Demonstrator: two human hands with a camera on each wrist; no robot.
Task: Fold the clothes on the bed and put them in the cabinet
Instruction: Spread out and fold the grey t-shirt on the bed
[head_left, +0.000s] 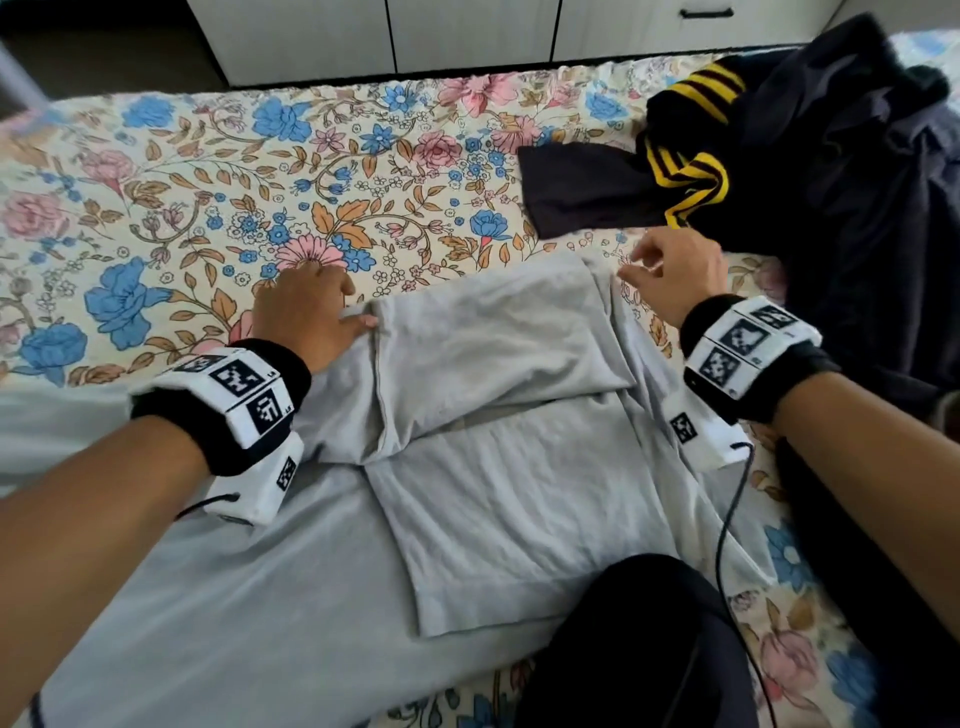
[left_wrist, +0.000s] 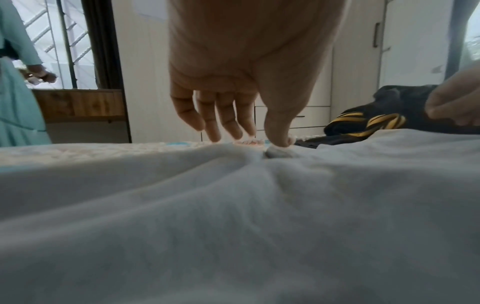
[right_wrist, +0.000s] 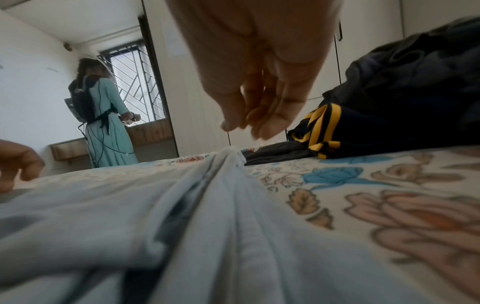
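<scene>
The grey garment (head_left: 483, 441) lies partly folded on the bed (head_left: 182, 197), directly below my head camera. Its long axis runs from 7 o'clock, where it is cut off by the frame edge, to 1 o'clock, where its far edge ends. A folded flap lies across the upper part, and its crease runs roughly 9 to 3 o'clock. My left hand (head_left: 306, 312) rests at the flap's 9 o'clock end with the fingers fairly straight and spread. The thumb touches the grey edge; the left wrist view shows the thumb tip pressing into the cloth. My right hand (head_left: 675, 275) hovers just beyond the garment's 1 o'clock corner. Its fingers are loosely curled and hold nothing. The right wrist view shows the fingertips (right_wrist: 262, 127) just above a bunched ridge of grey cloth, apart from it. A dark garment pile (head_left: 810, 182) with yellow stripes lies at 2 o'clock, partly cut off at the frame edge. The cabinet (head_left: 467, 36) stands at 12 o'clock beyond the bed, showing only its lower fronts. A dark shape at 5 o'clock covers the garment's near corner.
</scene>
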